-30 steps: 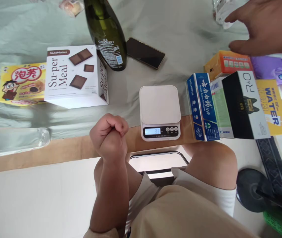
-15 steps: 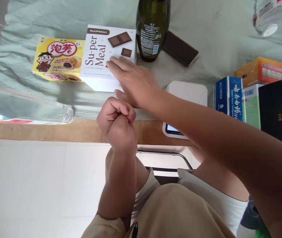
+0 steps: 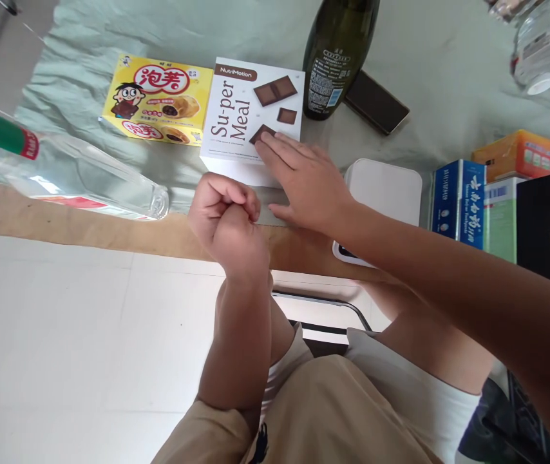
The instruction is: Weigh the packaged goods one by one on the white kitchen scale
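Observation:
My left hand [image 3: 229, 225] is a closed fist over the table's front edge, with nothing showing in it. Just to its right, my right hand [image 3: 306, 180] is open, fingers stretched out. Its fingertips lie over the lower right part of the white "Su-per Meal" box [image 3: 229, 80], which has chocolate pieces printed on top. Against the left side of that box stands a yellow puff snack box [image 3: 154, 96]. A dark green bottle [image 3: 335, 71] is close to the white box's right side.
A dark flat slab [image 3: 376, 103] lies beside the green bottle. My right forearm partly covers a white device [image 3: 386, 177]. A clear bottle [image 3: 91, 174] lies at left. Right are a blue toothpaste box [image 3: 458, 200], an orange box [image 3: 519, 154], a black box [image 3: 540, 225] and a clear plastic bottle [image 3: 545, 48].
The view has shifted, so the tabletop things appear farther right, and more of the clear bottle shows. My right hand remains at the white box; my left fist keeps its shape.

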`<state>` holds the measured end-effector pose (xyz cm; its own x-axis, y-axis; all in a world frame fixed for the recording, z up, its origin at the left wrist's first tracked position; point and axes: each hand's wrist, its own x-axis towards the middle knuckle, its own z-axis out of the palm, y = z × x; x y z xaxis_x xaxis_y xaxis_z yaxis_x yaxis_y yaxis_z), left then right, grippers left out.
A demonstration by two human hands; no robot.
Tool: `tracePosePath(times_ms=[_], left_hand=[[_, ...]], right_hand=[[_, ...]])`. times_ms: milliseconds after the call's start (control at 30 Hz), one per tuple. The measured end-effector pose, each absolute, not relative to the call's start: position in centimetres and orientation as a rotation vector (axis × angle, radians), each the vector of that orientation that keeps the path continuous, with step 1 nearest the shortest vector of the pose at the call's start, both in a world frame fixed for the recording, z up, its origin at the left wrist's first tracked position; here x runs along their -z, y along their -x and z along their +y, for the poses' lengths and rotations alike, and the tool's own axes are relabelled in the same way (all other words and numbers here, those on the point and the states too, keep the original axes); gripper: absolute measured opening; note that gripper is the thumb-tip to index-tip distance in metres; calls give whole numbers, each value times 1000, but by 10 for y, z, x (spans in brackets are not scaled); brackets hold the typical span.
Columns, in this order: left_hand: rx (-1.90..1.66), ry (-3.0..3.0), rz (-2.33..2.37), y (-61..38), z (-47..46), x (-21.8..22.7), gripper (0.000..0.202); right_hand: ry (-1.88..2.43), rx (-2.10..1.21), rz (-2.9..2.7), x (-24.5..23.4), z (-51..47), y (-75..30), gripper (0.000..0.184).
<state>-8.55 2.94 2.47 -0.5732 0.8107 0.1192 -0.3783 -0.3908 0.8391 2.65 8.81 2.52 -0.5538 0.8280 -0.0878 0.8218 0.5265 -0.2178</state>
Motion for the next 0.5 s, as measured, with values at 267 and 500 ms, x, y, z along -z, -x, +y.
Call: tracePosePath(times_ms=[267, 500], left_hand=[[-2150, -688, 1448, 106, 40, -21, 29], [-1731, -659, 1567, 118, 46, -3, 11]], right_hand=[[1404, -433, -2672, -21, 44, -48, 85], [1722, -769, -2103, -36, 41, -48, 83]])
